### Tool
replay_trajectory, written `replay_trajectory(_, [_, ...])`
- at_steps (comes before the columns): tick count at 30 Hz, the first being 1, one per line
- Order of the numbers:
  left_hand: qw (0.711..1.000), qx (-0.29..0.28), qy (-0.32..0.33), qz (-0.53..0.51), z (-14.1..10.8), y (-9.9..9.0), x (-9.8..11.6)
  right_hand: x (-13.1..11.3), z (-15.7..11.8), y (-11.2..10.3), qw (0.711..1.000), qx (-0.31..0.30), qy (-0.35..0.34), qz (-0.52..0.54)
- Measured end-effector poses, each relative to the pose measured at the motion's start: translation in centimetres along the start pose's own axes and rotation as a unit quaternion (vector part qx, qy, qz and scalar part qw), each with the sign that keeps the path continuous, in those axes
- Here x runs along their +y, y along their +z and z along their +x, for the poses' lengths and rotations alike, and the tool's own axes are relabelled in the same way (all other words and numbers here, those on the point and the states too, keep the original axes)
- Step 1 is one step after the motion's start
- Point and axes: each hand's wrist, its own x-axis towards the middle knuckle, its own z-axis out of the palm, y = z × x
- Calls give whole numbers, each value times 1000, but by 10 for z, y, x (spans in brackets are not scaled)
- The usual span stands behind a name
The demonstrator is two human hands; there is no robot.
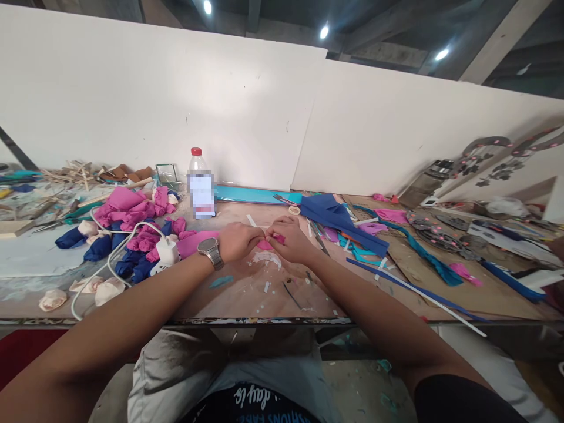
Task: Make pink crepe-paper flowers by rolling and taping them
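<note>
Over the middle of the worktable, my left hand (240, 242) and my right hand (288, 238) meet at the fingertips. Both are closed on a small piece of pink material (265, 244), which shows between and below the fingers. A metal watch (210, 252) is on my left wrist. Just left of that wrist lies a flat pink strip (191, 244), beside a heap of crumpled pink pieces (132, 214) and dark blue pieces (97, 248).
A white charger (167, 251) with its cable lies left of my hands. Behind stand a phone (201, 194) and a red-capped bottle (196, 154). Blue fabric (328, 214), a teal strip (423, 249) and a long white strip (440, 304) lie to the right.
</note>
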Motion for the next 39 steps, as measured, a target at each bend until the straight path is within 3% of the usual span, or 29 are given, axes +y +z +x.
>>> replay_trajectory(5, [1000,10,6,-13,-1,1,-2,2,0,1,1000,12,-2,-2])
replay_trajectory(15, [998,27,-48,-22,0,-7,2,6,-1,4,999,37,3,-18])
replay_trajectory(24, [998,22,-15,-54,0,-4,-1,6,0,4,999,43,14,-19])
replay_trajectory(30, [998,23,-37,-44,0,-5,-1,4,1,1,998,44,34,-13])
replay_trajectory(39, [998,6,-26,-65,0,-4,0,2,0,0,999,32,-9,-37])
